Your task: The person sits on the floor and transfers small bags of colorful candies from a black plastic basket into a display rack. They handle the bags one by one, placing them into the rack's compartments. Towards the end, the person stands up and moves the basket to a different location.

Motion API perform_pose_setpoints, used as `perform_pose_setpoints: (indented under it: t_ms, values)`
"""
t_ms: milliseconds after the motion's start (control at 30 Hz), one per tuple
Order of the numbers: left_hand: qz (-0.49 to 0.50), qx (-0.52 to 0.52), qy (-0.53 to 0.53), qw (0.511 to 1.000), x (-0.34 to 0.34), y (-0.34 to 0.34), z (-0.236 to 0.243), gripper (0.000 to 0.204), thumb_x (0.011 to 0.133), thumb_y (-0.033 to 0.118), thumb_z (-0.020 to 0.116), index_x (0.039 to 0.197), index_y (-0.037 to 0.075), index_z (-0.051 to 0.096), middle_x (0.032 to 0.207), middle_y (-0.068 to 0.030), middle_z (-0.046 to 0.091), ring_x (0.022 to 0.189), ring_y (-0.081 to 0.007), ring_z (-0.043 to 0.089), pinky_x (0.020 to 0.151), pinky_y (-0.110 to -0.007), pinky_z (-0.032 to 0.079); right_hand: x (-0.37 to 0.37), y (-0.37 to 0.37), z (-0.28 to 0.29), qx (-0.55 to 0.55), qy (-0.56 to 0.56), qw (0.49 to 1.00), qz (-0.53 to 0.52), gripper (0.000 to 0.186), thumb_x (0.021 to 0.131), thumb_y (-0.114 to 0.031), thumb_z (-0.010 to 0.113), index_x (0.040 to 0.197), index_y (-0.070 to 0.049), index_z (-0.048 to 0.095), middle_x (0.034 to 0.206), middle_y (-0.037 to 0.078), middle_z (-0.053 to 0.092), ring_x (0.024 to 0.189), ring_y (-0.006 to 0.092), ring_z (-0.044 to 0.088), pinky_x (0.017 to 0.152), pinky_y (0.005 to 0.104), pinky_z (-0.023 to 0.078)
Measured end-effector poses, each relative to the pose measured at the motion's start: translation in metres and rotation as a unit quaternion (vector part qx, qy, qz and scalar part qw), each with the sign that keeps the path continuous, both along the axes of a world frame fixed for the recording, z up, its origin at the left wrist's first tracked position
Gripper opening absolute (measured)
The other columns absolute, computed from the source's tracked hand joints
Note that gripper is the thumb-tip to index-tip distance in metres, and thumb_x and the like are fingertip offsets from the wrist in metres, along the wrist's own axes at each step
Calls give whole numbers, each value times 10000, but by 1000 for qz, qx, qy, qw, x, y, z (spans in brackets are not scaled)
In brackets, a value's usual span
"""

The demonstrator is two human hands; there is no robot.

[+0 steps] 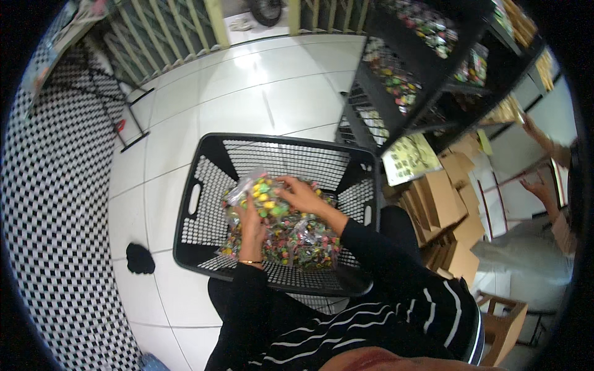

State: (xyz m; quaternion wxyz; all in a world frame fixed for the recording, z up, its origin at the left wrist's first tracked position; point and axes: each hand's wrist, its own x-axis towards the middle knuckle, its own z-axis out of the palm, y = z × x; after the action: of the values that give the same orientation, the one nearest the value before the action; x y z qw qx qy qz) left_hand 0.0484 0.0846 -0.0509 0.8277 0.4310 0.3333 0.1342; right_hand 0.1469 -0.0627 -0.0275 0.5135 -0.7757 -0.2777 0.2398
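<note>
Both my hands hold one clear plastic bag (263, 195) filled with small yellow, green and pink pieces, too blurred to name. My left hand (250, 219) grips its near left side, and my right hand (301, 194) has its fingers on the right side. The bag is over a large black mesh basket (281, 147) that stands on the floor in front of me. More clear bags of small colourful pieces (303, 244) lie heaped in the bottom of the basket, partly hidden by my hands.
At the right, a black rack (390, 102) holds more bags. Cardboard boxes (442, 201) stack below it, and another person's hand (541, 188) shows at far right. A checkered cloth (55, 204) hangs on the left. A dark cloth-like item (140, 258) lies on the white tiles.
</note>
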Motion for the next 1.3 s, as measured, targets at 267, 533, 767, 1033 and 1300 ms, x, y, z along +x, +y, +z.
perform_pose_setpoints:
  t_ms: [267, 533, 767, 1033, 1300]
  values:
    - [-68, -137, -123, 981, -3, -12, 24, 547, 954, 518, 344, 1287, 95, 439, 1238, -55, 531, 1093, -198, 543, 925, -371, 463, -10, -1, 2, 13, -36, 999, 25, 522, 853, -426, 608, 1146, -2, 529, 890, 145, 612, 698, 215, 599, 631, 344, 464]
    - [-88, -78, -73, 990, -3, -9, 22, 379, 837, 196, 583, 1186, 84, 487, 1014, -58, 611, 870, -199, 634, 721, -357, 553, -4, -4, 12, 28, -12, 997, 73, 478, 904, -467, 522, 1073, -20, 519, 949, 113, 585, 907, 185, 580, 734, 355, 450]
    - [-89, -137, -83, 983, -5, -8, 25, 356, 845, 210, 571, 1168, 71, 519, 1046, -69, 622, 906, -208, 627, 712, -362, 554, -4, -7, 13, 2, 40, 998, 43, 814, 898, -626, 363, 1395, 13, 282, 1349, 255, 364, 1256, 366, 381, 1035, 415, 310]
    - [-117, -109, -79, 984, -5, -9, 21, 363, 843, 146, 589, 1194, 82, 519, 1078, -51, 609, 939, -199, 612, 750, -376, 540, -5, -3, -1, 44, 112, 990, 79, 857, 909, -616, 340, 1433, 33, 145, 1452, 255, 239, 1327, 338, 307, 1076, 377, 262]
    - [-125, -127, -101, 979, -8, -4, 29, 337, 862, 133, 544, 1176, 19, 502, 1056, -116, 623, 909, -238, 634, 770, -429, 553, 17, -4, 2, 53, 178, 981, 59, 714, 957, -533, 291, 1324, 74, 370, 1338, 217, 440, 1211, 287, 451, 1013, 361, 351]
